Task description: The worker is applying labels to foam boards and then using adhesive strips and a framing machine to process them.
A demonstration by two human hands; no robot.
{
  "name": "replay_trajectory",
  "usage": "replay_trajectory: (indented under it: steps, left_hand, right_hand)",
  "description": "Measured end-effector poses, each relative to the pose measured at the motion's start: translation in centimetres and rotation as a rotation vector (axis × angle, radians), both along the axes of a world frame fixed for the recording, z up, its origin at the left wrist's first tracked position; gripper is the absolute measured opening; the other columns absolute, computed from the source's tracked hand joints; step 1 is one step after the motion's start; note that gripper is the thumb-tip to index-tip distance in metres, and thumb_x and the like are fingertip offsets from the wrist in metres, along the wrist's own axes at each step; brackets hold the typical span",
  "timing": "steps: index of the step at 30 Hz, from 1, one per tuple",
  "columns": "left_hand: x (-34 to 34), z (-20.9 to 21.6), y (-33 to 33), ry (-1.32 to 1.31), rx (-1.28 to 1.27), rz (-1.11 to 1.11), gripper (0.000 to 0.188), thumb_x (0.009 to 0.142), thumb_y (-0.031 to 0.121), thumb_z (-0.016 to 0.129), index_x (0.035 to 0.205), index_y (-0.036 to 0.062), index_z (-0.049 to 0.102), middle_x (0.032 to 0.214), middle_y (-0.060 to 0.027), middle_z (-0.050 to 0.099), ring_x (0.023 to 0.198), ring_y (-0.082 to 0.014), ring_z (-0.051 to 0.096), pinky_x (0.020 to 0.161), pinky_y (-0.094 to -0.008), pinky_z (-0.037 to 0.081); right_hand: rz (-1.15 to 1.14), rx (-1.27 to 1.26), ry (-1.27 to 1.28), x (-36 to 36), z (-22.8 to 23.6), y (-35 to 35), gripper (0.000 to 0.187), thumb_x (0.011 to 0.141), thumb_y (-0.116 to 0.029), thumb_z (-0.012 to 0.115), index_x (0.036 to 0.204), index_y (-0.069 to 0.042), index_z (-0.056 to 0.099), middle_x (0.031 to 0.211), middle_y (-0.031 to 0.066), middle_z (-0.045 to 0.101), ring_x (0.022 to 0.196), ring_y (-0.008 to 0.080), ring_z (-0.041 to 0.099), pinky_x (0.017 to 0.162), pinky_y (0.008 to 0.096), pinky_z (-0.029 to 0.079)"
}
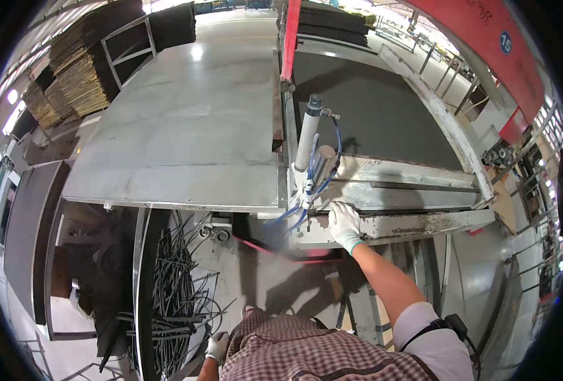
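My right hand (345,227), in a white knitted glove with a green cuff, rests on the worn, pale front rail (415,225) of a machine frame. Its fingers lie stretched forward over the rail, and no held thing shows. Just left of it stands an upright pneumatic cylinder (307,136) with blue air hoses (324,184). Beyond the rail, a dark flat sheet (373,105) lies in the frame. My left hand (217,347), also in a white glove, hangs low beside my checked apron (319,349). Its fingers look loose, with nothing seen in them.
A wide grey metal table (186,127) stands to the left of the cylinder. Thin black strips (180,298) lie in a tangle below it. Stacked sheets (81,70) rise at the far left. A red beam (491,44) crosses overhead at right.
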State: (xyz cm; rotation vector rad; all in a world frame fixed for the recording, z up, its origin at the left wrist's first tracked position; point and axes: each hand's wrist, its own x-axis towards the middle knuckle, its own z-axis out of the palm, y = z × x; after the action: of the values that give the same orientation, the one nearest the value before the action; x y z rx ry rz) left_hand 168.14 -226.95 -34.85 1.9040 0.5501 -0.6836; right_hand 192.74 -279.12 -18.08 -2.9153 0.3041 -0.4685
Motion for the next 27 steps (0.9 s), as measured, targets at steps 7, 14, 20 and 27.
replay_trajectory:
  steps: [7, 14, 20, 27]
  left_hand:
    - [26.0, 8.0, -10.3, -0.917, -0.044, -0.309, 0.018, 0.090, 0.011, 0.064, 0.106, 0.0031, 0.068, 0.098, -0.0147, 0.071, 0.088, -0.0289, 0.067, 0.082, -0.0358, 0.051]
    - [52.6, 12.9, -21.7, -1.300, 0.080, -0.314, 0.023, 0.086, 0.018, 0.067, 0.105, 0.0054, 0.067, 0.105, -0.0137, 0.066, 0.098, -0.0339, 0.062, 0.085, -0.0426, 0.050]
    - [62.7, 14.0, -31.9, -1.290, 0.308, -0.367, 0.032, 0.082, 0.027, 0.072, 0.103, 0.0048, 0.064, 0.095, -0.0155, 0.063, 0.092, -0.0353, 0.062, 0.081, -0.0447, 0.050]
    - [69.3, 16.3, -36.4, -1.106, 0.477, -0.668, 0.032, 0.081, 0.035, 0.070, 0.099, 0.0095, 0.063, 0.099, -0.0175, 0.065, 0.091, -0.0365, 0.066, 0.079, -0.0472, 0.053]
  right_hand:
    - [-0.009, 0.049, -0.076, 3.8, 1.4, -1.0, 0.039, 0.094, -0.030, 0.049, 0.117, -0.004, 0.064, 0.123, 0.0154, 0.063, 0.112, 0.0330, 0.056, 0.099, 0.0452, 0.042]
    - [0.016, 0.086, -0.143, 7.0, 2.2, 0.0, 0.021, 0.087, -0.017, 0.061, 0.101, -0.002, 0.066, 0.107, 0.0143, 0.065, 0.103, 0.0347, 0.059, 0.091, 0.0452, 0.046]
    - [-0.054, 0.041, -0.038, 7.5, 0.5, -1.0, 0.018, 0.082, -0.014, 0.062, 0.096, -0.003, 0.063, 0.103, 0.0182, 0.061, 0.102, 0.0387, 0.055, 0.089, 0.0489, 0.044]
    - [-0.056, 0.041, -0.027, 7.2, -4.0, -4.6, 0.022, 0.077, -0.016, 0.065, 0.095, -0.002, 0.062, 0.102, 0.0199, 0.061, 0.096, 0.0414, 0.056, 0.084, 0.0506, 0.045]
